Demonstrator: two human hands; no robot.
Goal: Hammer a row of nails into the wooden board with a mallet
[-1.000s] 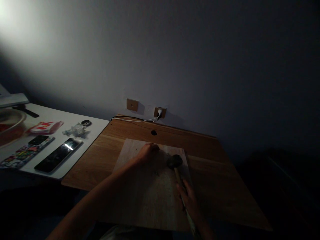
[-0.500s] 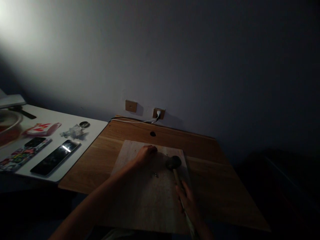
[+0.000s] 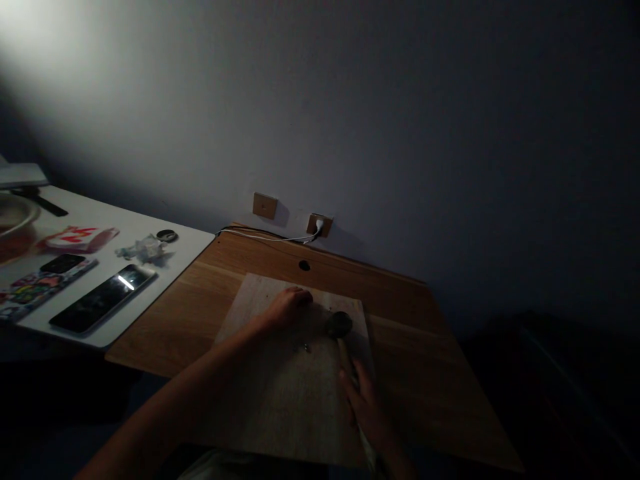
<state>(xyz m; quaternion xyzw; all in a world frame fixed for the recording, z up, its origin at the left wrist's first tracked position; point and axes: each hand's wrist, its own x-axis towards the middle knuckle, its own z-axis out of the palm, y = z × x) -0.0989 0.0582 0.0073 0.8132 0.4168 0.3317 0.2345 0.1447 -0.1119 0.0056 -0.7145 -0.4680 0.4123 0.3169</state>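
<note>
A pale wooden board [image 3: 270, 400] lies on the brown wooden table. My right hand [image 3: 367, 407] is wrapped round the handle of a mallet [image 3: 339, 325], whose dark round head is over the board's right part. At the board's far side is my left hand [image 3: 290, 303], its fingers curled down near the surface. Whatever those fingers may hold is hidden in the dim light. Between the hands, a small shiny metal piece [image 3: 307, 347] rests on the board. Another tiny light speck shows just beyond the mallet head, too small to name.
On the white table [image 3: 120, 333] to the left are a phone [image 3: 103, 300], a patterned case [image 3: 37, 287], a red-and-white packet [image 3: 77, 238], crumpled plastic [image 3: 145, 249] and a bowl [image 3: 17, 217]. A white plug [image 3: 319, 225] with a cable sits in the wall socket behind.
The camera view has shifted slightly. The mallet head appears a little further left over the board. My left hand keeps its curled pose at nearly the same place.
</note>
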